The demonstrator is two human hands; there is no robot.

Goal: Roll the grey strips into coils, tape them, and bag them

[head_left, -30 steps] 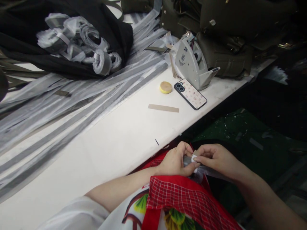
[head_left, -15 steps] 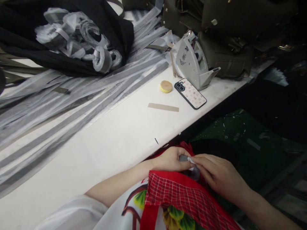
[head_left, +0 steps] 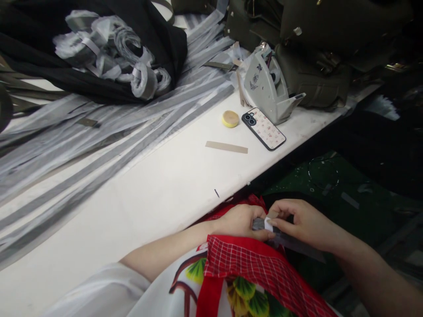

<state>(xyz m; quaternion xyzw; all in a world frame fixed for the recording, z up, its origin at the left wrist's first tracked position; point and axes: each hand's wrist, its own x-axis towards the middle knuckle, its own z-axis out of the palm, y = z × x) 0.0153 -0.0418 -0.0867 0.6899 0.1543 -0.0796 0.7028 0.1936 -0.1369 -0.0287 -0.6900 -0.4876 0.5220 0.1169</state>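
Low over my lap, my left hand grips a small bundle of grey strip with a translucent film, its fingers curled round it. My right hand touches it from the other side, thumb and forefinger pinching a small white tab against the bundle. Whether that tab is paper or tape I cannot tell. A loose, see-through tail of the strip hangs out below my right hand. Part of the bundle is hidden by my fingers.
On the white table lie a phone, a yellow-edged round disc, a beige strip and a tape dispenser. Long grey strips and rolled bundles on black cloth fill the left. Dark bags stand behind.
My right hand has shifted slightly up and right, its thumb and forefinger now bent round the white tab. The strip's loose tail now shows below it. My left hand keeps its grip.
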